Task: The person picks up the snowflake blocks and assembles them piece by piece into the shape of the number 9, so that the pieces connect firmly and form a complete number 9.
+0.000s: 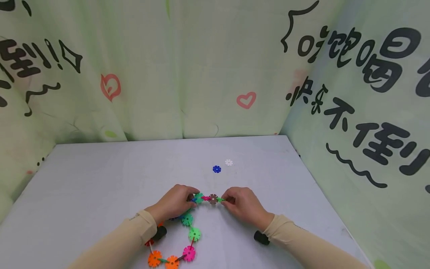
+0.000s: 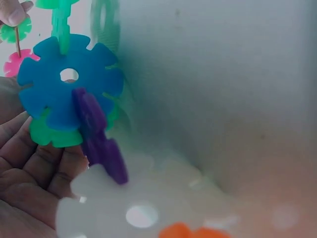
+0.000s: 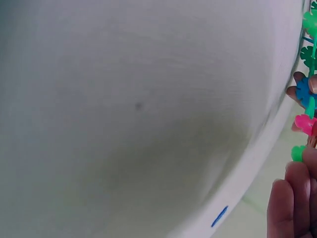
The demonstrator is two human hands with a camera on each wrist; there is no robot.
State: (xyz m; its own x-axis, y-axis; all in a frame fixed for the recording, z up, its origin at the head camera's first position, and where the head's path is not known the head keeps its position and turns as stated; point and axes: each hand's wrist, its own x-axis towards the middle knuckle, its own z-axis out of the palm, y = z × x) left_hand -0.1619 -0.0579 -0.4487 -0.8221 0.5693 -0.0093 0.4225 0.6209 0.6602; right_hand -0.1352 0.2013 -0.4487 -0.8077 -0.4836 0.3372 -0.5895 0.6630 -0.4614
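A chain of interlocking plastic snowflake discs curves over the table in the head view, with orange discs [image 1: 155, 258] at the front and a pink disc [image 1: 189, 253] beside them. My left hand [image 1: 173, 204] pinches the chain by a teal disc [image 1: 199, 198]. At the chain's far end, my right hand [image 1: 246, 205] pinches a green disc [image 1: 220, 200], which is joined to a brown disc [image 1: 213, 199]. Close to the left wrist camera hang a blue disc [image 2: 94, 64], a purple disc [image 2: 101, 136] and a white disc [image 2: 99, 208]. The left sleeve hides part of the chain.
Two loose discs, one blue [image 1: 217, 169] and one white [image 1: 228, 162], lie beyond my hands on the white table [image 1: 100, 179]. A black wrist device [image 1: 261, 238] shows beneath the right cuff. Printed curtains [image 1: 201, 74] stand behind the table and along its sides.
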